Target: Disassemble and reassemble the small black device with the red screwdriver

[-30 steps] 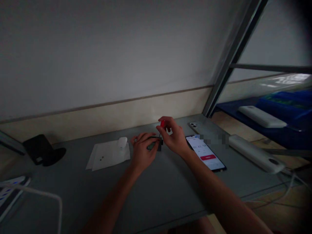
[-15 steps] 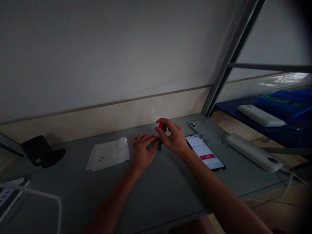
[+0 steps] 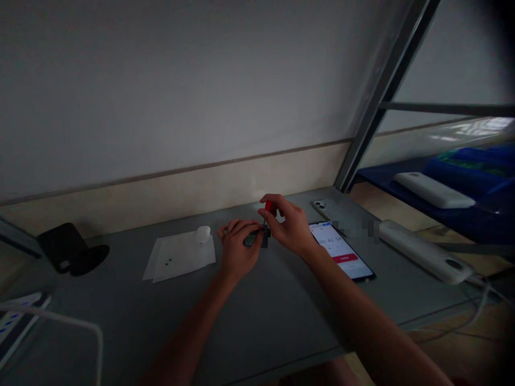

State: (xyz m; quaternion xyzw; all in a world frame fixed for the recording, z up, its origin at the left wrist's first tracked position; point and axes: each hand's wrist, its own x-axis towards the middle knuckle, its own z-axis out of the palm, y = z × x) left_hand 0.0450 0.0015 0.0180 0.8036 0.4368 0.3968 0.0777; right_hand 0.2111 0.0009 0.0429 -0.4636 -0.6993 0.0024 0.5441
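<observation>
My right hand pinches a small red-handled screwdriver, held upright with its tip down on a small dark part. My left hand rests on the grey table with its fingers closed on that dark part, steadying it. Both hands meet near the middle of the table. The part itself is mostly hidden by my fingers.
A lit phone lies right of my right hand, a second phone behind it. White paper with tiny dark bits and a small white cap lie to the left. A black stand, a long white device, a metal post surround.
My right hand has shifted slightly on the red screwdriver, its fingers turning round the handle. My left hand has stayed on the dark part.
</observation>
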